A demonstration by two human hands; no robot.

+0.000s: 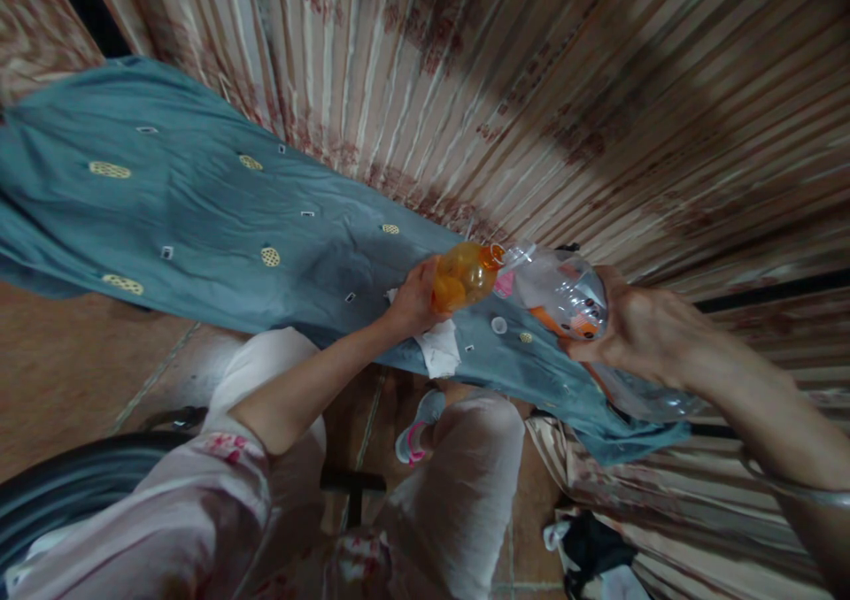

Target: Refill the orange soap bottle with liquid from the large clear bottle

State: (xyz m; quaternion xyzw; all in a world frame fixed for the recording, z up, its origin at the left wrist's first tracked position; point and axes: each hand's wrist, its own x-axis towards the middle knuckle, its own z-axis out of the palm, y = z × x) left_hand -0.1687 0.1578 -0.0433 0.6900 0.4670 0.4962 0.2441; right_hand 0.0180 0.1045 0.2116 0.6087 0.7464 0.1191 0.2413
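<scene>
My left hand [416, 301] is closed around an amber-orange plastic bottle [465, 274], which is tilted with its neck to the right. My right hand [621, 330] grips the base end of a larger clear plastic bottle [561, 286] with an orange patch near its bottom. The clear bottle is tilted too, its neck toward the left. The two bottle necks meet or overlap; I cannot tell whether they touch. Under them, a small white cap [498, 325] lies on the teal cloth [219, 228]. A crumpled white tissue [440, 350] hangs at the cloth's near edge, below my left hand.
Another clear plastic bottle [647, 396] lies at the right end, partly behind my right wrist. A pleated floral curtain [372, 78] hangs along the far side. My knees are close to the near edge. Dark and white items [594, 551] lie on the tiled floor, lower right.
</scene>
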